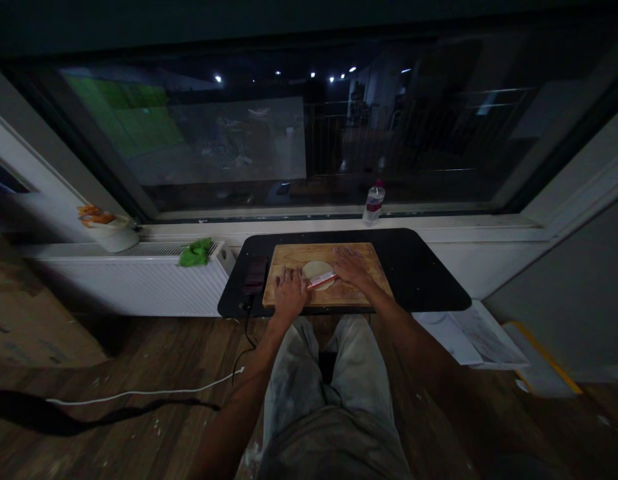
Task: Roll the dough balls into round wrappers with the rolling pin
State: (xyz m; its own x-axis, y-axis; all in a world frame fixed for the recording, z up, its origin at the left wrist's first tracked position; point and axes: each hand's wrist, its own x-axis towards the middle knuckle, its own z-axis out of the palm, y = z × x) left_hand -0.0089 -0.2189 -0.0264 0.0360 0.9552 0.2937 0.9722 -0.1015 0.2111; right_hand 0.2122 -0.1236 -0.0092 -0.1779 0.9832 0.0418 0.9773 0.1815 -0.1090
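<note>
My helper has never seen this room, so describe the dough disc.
Below the big window stands a black table bearing a wooden board. Between the left hand and right hand on that board lies the dough disc, the only pale round thing there.

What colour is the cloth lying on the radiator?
The cloth is bright green, seen in the head view.

- No text, brand, number or sign is legible anywhere in the dim view.
- The water bottle (373, 203) carries a label, but it is too small and dark to read.
- The red-and-white rolling pin (323, 280) on the cutting board (289, 257) shows colour only, with no readable letters.
</note>
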